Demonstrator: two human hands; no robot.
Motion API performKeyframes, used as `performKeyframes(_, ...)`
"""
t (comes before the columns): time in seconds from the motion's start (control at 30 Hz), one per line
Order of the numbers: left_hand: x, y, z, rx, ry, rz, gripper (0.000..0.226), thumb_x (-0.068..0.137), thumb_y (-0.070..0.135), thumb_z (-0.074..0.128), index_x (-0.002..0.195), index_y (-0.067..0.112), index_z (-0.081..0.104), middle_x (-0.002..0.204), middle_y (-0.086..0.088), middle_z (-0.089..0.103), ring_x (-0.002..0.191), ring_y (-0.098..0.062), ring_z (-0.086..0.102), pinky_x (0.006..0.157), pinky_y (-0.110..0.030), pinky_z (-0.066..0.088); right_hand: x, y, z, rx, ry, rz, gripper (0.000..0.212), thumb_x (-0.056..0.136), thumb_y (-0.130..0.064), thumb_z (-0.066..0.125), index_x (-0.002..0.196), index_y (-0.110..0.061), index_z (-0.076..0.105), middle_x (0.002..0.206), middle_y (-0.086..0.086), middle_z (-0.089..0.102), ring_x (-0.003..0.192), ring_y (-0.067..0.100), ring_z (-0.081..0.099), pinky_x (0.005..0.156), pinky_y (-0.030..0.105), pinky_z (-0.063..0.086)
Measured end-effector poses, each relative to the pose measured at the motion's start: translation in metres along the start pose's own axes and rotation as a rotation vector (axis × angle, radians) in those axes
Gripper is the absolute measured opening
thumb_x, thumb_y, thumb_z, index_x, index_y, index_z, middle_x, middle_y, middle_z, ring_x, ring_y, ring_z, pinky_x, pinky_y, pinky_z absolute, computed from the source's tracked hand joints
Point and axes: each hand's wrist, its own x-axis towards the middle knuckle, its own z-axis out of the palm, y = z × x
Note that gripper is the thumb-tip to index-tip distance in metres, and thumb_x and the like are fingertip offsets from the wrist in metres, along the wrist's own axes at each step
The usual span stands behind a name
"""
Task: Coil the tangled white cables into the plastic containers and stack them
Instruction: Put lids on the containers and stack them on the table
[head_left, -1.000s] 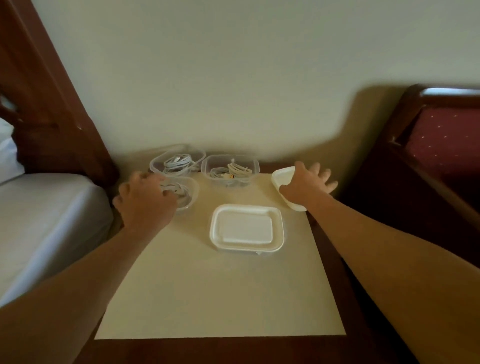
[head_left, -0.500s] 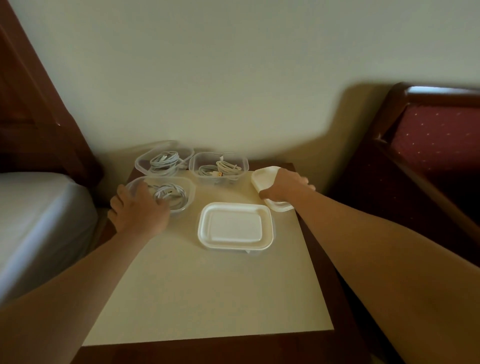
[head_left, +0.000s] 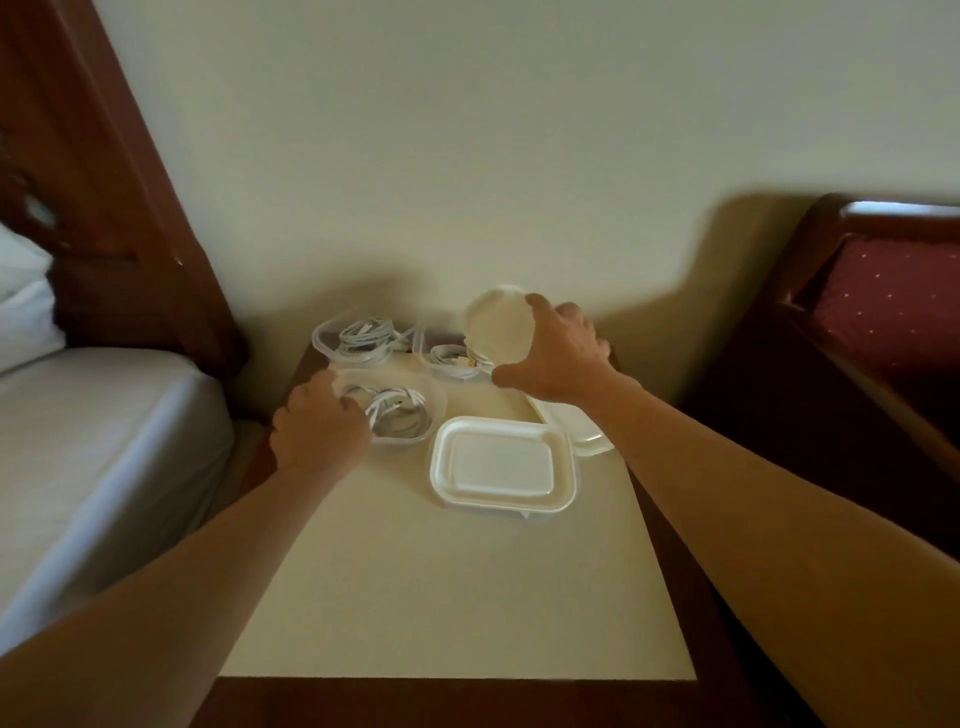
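Three clear plastic containers with coiled white cables stand at the far end of the bedside table. My left hand grips the left rim of the nearest container, which holds a cable coil. Behind it stand the back-left container and the back-middle container. My right hand holds a round white lid lifted and tilted over the back-middle container. A rectangular white lid lies flat in the middle; another white lid lies under my right forearm.
The table's cream top has a dark wooden edge. A bed with a grey sheet is close on the left, with a wooden headboard. A dark wooden chair with a red seat stands on the right. The wall is right behind the containers.
My right hand has picked up the round white lid from the table's right side and lifted it leftward over the back containers. My left hand stays on the nearest container.
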Motion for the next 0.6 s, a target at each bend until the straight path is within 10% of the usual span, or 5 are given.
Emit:
performKeyframes(0.13, 0.0, -0.005, -0.018, -0.327, -0.005, -0.069, 0.038, 0.101, 0.023, 0.041, 0.135, 0.016, 0.055, 0.135, -0.013, 0.06, 0.123, -0.037, 0.055, 0.103, -0.042, 0.044, -0.002, -0.057, 0.013, -0.037, -0.21, -0.381, 0.108, 0.071, -0.051, 0.083, 0.158, -0.027, 0.024, 0.158, 0.008, 0.033, 0.142, 0.03, 0.036, 0.116, 0.049, 0.035)
performKeyframes(0.37, 0.021, -0.019, -0.037, -0.647, -0.101, -0.293, 0.037, 0.108, 0.034, 0.035, 0.122, 0.013, 0.062, 0.128, -0.018, 0.064, 0.106, -0.038, 0.065, 0.095, -0.051, 0.055, 0.003, -0.102, 0.045, -0.262, -0.372, -0.536, 0.095, 0.081, -0.051, 0.077, 0.158, -0.022, 0.031, 0.165, 0.005, 0.027, 0.152, 0.025, 0.023, 0.12, 0.041, 0.023)
performKeyframes(0.6, 0.024, -0.025, -0.032, -0.438, -0.107, -0.111, 0.02, 0.095, 0.009, 0.058, 0.098, 0.017, 0.076, 0.081, 0.0, 0.065, 0.088, -0.029, 0.066, 0.085, -0.044, 0.058, 0.011, -0.109, 0.051, -0.319, -0.445, -0.51, 0.104, 0.08, -0.046, 0.081, 0.161, -0.021, 0.02, 0.168, 0.003, 0.021, 0.155, 0.023, 0.018, 0.123, 0.039, 0.02)
